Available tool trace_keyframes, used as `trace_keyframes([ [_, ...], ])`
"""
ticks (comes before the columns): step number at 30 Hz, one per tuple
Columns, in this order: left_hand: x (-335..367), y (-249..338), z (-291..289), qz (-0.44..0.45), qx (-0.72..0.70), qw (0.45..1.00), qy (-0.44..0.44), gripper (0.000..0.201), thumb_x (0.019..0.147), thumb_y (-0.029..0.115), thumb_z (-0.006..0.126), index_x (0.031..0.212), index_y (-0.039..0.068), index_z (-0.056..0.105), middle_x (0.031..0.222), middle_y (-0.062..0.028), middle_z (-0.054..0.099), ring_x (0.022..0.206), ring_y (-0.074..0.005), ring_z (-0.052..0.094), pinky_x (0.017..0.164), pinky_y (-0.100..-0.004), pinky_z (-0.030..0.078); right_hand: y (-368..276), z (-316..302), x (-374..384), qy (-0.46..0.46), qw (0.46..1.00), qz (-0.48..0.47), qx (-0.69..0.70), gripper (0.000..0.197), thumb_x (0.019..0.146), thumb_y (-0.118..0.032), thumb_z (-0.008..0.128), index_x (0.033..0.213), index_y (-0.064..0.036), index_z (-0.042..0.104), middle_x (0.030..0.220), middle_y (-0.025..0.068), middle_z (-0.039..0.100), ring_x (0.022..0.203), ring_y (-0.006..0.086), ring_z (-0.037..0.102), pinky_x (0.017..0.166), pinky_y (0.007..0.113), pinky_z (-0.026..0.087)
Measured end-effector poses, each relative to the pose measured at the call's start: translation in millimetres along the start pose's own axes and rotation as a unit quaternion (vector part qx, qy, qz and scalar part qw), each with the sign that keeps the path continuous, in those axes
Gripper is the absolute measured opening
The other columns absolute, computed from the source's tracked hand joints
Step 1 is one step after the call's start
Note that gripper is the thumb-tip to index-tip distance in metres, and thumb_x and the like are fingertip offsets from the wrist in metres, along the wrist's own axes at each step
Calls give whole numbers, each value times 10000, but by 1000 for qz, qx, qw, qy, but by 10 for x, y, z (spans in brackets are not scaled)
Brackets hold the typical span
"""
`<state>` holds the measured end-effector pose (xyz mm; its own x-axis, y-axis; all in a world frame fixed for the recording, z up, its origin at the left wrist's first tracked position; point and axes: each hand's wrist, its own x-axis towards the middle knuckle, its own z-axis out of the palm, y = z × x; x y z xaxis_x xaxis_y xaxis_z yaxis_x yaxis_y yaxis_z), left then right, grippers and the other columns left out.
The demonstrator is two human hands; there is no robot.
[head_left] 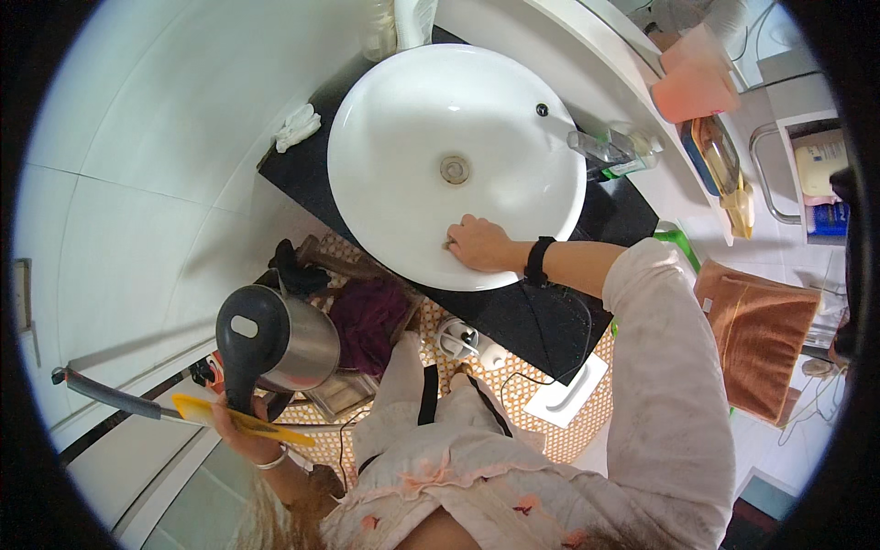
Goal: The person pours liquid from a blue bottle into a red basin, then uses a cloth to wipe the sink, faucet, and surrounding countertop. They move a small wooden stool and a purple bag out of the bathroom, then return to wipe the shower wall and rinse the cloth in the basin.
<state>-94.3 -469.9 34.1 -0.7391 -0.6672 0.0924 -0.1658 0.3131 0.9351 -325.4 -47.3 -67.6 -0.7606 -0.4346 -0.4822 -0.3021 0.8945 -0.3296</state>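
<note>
My left hand (246,435) is wrapped round the black handle of a steel electric kettle (312,344). The kettle is held to the left of my body, tilted, its black lid (257,325) facing up. A flat yellow strip (275,431) crosses the same hand and sticks out on both sides; its kind is unclear. My right hand (481,245), with a black band at the wrist, reaches into the near side of a white round basin (385,174). Its fingers are curled against the basin's inner wall. Something small may be under the fingertips, but they hide it.
The basin sits on a black counter (513,335), its drain (455,169) open to view. Clear bottles (614,151) stand at its right rim. A crumpled white tissue (298,126) lies at the left corner. Below are dark red cloth (371,321) and a brown towel (756,339).
</note>
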Motion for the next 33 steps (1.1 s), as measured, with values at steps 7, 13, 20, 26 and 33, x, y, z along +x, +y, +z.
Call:
trace_keyframes([
  [7, 55, 268, 193, -130, -181, 974, 43, 515, 930, 502, 446, 987, 3, 558, 669, -54, 543, 490, -99, 471, 422, -203, 348, -32, -132, 157, -28, 999, -20, -4, 363, 936, -297, 445, 986, 25, 604, 932, 255, 642, 887, 425, 628, 788, 500, 506],
  [13, 138, 320, 219, -151, -220, 963, 48, 482, 934, 495, 442, 954, 27, 552, 660, -50, 545, 463, -92, 454, 387, -196, 317, -91, -232, 341, -134, 990, 37, -29, 387, 921, -276, 453, 1029, 55, 624, 1002, 263, 650, 949, 405, 631, 837, 490, 499],
  [20, 226, 264, 178, -143, -251, 957, 40, 401, 946, 430, 468, 927, 38, 552, 685, -54, 571, 501, -88, 508, 404, -185, 384, 281, -656, 525, -221, 974, 56, 15, 643, 835, -317, 572, 1364, -46, 327, 989, 222, 668, 947, 379, 641, 812, 472, 484],
  [26, 248, 270, 192, -174, -263, 948, 50, 365, 935, 396, 484, 931, 39, 558, 717, -62, 591, 524, -102, 542, 443, -175, 438, 486, -713, 738, -152, 983, 98, -31, 745, 766, -289, 577, 1442, -137, 303, 882, 140, 697, 862, 313, 668, 768, 422, 505],
  [33, 286, 200, 231, -224, -241, 939, 95, 404, 926, 435, 482, 953, 43, 575, 745, -55, 591, 536, -93, 519, 438, -183, 406, 471, -647, 856, -141, 984, 77, -75, 575, 756, -258, 592, 1293, -107, 454, 1012, 174, 672, 936, 358, 644, 779, 468, 502],
])
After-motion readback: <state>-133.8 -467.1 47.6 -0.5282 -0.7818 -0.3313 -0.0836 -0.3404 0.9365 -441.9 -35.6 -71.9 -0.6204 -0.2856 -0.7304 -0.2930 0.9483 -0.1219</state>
